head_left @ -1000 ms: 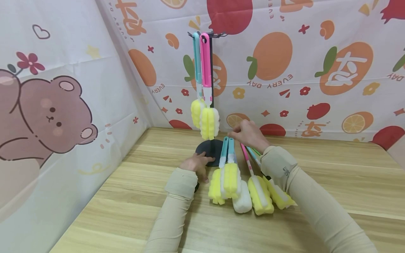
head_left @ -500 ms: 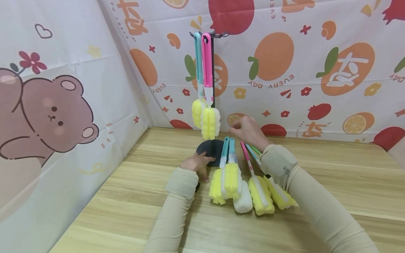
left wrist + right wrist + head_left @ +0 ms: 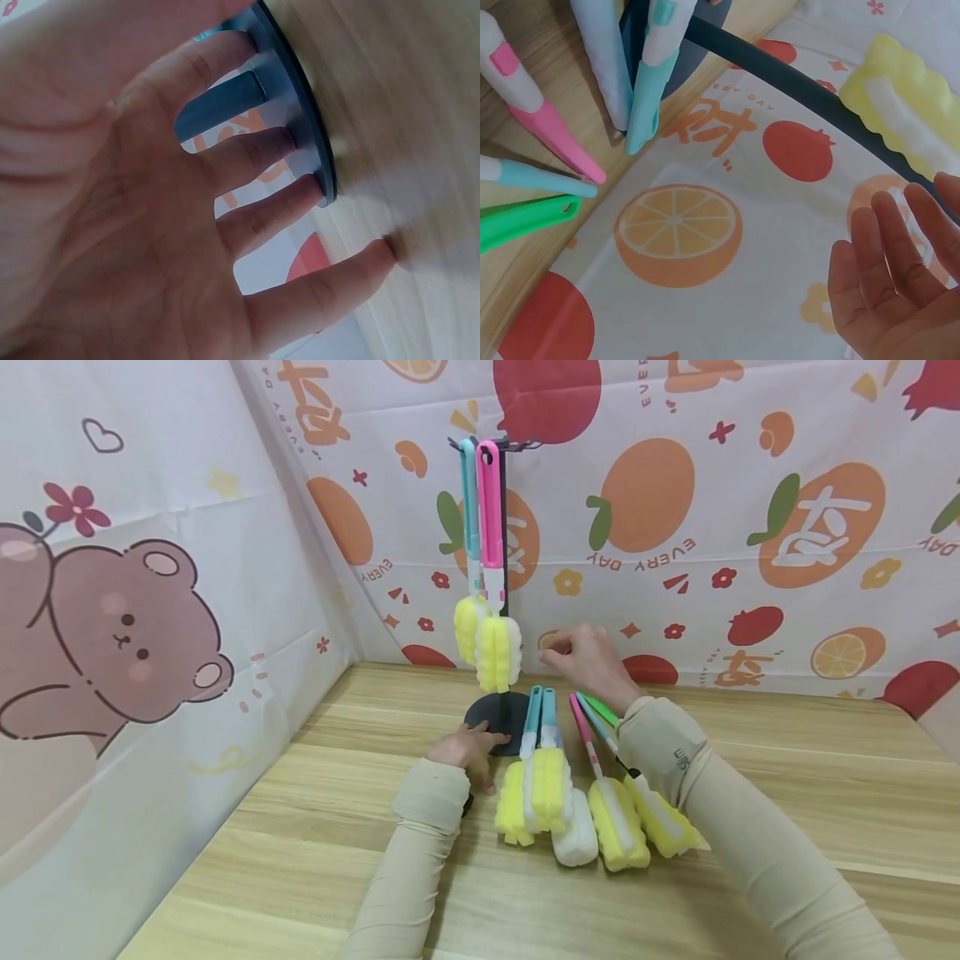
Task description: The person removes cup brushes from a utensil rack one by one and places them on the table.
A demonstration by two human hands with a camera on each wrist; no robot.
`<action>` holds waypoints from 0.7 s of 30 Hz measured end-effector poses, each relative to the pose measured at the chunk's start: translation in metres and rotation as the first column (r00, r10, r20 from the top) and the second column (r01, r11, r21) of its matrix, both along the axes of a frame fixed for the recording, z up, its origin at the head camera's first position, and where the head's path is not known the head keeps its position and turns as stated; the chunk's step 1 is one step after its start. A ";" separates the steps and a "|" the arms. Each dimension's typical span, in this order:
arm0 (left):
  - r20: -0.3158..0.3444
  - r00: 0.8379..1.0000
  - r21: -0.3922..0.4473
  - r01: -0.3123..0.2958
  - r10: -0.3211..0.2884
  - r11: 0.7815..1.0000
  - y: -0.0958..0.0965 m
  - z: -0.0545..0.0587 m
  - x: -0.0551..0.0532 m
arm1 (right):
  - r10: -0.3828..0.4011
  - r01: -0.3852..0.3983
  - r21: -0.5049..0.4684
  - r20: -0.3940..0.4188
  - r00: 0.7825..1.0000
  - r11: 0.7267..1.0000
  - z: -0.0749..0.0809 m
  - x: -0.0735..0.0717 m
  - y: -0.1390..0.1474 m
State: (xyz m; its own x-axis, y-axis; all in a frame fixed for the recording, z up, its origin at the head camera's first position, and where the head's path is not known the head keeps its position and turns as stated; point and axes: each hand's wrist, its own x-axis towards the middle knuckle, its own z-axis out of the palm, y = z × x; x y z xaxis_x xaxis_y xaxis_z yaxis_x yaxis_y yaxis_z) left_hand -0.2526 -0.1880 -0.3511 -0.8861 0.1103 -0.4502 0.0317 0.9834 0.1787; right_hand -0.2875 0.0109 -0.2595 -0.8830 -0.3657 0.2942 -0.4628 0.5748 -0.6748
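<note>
My left hand point(image 3: 465, 752) presses its outstretched fingertips on the round black base point(image 3: 484, 707) of a stand; in the left wrist view one finger point(image 3: 330, 289) touches the wood beside it. Two sponge brushes hang from the stand's top hooks, one with a pink handle point(image 3: 491, 518), one with a teal handle point(image 3: 470, 506). My right hand point(image 3: 594, 665) hovers right of the stand, above the handles of lying brushes. The right wrist view shows that hand point(image 3: 889, 277) with loosely extended fingers and nothing in it.
Several brushes lie right of the base: a yellow-and-white sponge head point(image 3: 549, 789), a white one point(image 3: 576, 831), others with a pink handle point(image 3: 581, 718) and a green handle point(image 3: 602, 710). A fruit-print cloth point(image 3: 817, 635) hangs behind the wooden table point(image 3: 300, 860).
My right hand has risen slightly, and more of the green handle shows beneath it. The left hand stays on the base, and the hanging brushes have not moved.
</note>
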 end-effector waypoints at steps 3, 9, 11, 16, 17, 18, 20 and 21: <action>-0.003 1.000 0.002 -0.004 0.004 1.000 0.000 0.000 0.001 | -0.014 0.014 -0.024 -0.006 1.000 1.000 0.002 -0.001 0.000; -0.006 1.000 0.001 -0.012 0.012 1.000 0.000 0.000 0.001 | -0.025 0.023 -0.066 -0.023 0.999 0.998 0.005 -0.001 -0.002; -0.006 1.000 0.000 -0.012 0.012 1.000 0.001 0.000 0.001 | -0.023 0.021 -0.088 -0.026 0.999 0.996 0.007 -0.001 -0.002; -0.008 1.000 -0.001 -0.011 0.011 1.000 0.001 0.000 0.002 | -0.011 0.004 -0.139 -0.045 0.999 0.990 0.012 -0.001 -0.005; -0.008 1.000 -0.001 -0.011 0.011 1.000 0.001 0.000 0.002 | -0.010 0.003 -0.144 -0.050 0.999 0.990 0.013 -0.002 -0.006; -0.008 1.000 0.002 -0.013 0.013 1.000 0.001 0.000 0.002 | -0.012 0.004 -0.148 -0.051 0.999 0.989 0.014 -0.002 -0.007; -0.008 1.000 0.005 -0.014 0.014 1.000 0.000 0.000 0.002 | -0.018 0.010 -0.155 -0.046 0.999 0.988 0.016 -0.003 -0.008; -0.008 1.000 0.006 -0.013 0.013 1.000 0.000 0.000 0.002 | -0.021 0.014 -0.157 -0.043 0.999 0.987 0.018 -0.003 -0.009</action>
